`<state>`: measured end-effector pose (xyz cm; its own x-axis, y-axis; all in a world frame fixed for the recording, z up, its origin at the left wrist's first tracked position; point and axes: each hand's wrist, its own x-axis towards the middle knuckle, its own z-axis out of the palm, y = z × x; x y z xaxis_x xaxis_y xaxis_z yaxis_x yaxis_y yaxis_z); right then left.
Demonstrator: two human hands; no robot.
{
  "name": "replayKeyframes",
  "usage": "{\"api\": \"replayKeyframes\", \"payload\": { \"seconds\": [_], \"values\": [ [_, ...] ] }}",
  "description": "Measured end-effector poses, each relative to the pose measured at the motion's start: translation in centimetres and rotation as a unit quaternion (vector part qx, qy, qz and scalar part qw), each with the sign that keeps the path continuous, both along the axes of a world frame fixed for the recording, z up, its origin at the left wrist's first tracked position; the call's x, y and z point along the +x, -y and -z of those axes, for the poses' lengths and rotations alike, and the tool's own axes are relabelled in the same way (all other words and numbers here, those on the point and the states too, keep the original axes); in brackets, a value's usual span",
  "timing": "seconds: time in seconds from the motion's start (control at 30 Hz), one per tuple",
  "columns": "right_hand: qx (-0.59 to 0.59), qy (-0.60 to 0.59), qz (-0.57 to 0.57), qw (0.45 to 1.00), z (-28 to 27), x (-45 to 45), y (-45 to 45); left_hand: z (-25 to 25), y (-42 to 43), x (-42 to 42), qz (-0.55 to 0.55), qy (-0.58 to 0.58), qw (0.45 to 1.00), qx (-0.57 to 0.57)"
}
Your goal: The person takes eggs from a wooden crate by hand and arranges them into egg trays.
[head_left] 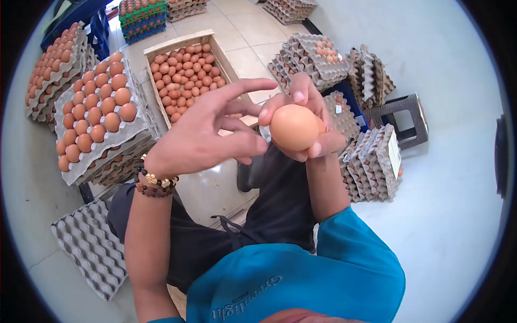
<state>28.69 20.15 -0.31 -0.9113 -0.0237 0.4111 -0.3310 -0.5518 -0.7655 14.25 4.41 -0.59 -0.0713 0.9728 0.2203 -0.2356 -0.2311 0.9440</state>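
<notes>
A brown egg (294, 127) is held up in front of me in my right hand (318, 116), whose fingers and thumb wrap its far side and edges. My left hand (207, 126) is just left of the egg, back upward, its fingers spread and curved toward it. I cannot tell whether a left fingertip touches the shell. Beyond the hands, a wooden crate (226, 62) of loose brown eggs (186, 75) rests on the tiled floor. Left of my left hand, a grey egg tray (129, 126) full of brown eggs tops a stack of trays.
An empty egg tray (91, 247) lies on the floor at lower left. More tray stacks (371, 164) stand to the right, beside a dark plastic crate (404, 118). Green and blue trays (142, 24) of eggs are at the back. Another filled stack (56, 67) is far left.
</notes>
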Motion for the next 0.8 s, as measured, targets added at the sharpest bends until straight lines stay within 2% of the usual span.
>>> {"api": "replayKeyframes", "payload": {
  "seconds": [0.1,0.27,0.5,0.53,0.6,0.67,0.73,0.8],
  "values": [
    [0.035,-0.017,0.068,0.997,0.6,0.2,0.0,-0.2,-0.7,-0.1,0.034,0.085,0.996,0.003],
    [0.041,-0.001,0.098,0.994,2.2,-0.1,-0.6,-0.1,-1.4,0.5,-0.008,0.092,0.995,-0.038],
    [0.065,0.112,0.118,0.985,3.3,0.2,-2.8,0.7,-2.5,-0.1,-0.079,0.055,0.992,-0.083],
    [0.087,0.094,0.175,0.976,3.7,-0.4,-2.8,1.2,-2.8,-0.7,-0.1,0.072,0.989,-0.08],
    [-0.026,0.074,0.167,0.983,3.1,-1.8,-3.0,2.5,-3.7,-2.4,-0.145,0.105,0.981,-0.069],
    [-0.04,0.11,0.209,0.971,2.6,-3.5,-4.0,3.2,-3.8,-4.0,-0.251,0.148,0.955,-0.057],
    [0.065,0.151,0.315,0.935,3.8,-6.0,-4.8,3.6,-3.6,-5.8,-0.337,0.192,0.921,-0.042],
    [0.163,0.242,0.428,0.855,8.3,-8.6,-5.9,3.9,-3.3,-7.2,-0.367,0.234,0.899,-0.045]
  ]
}}
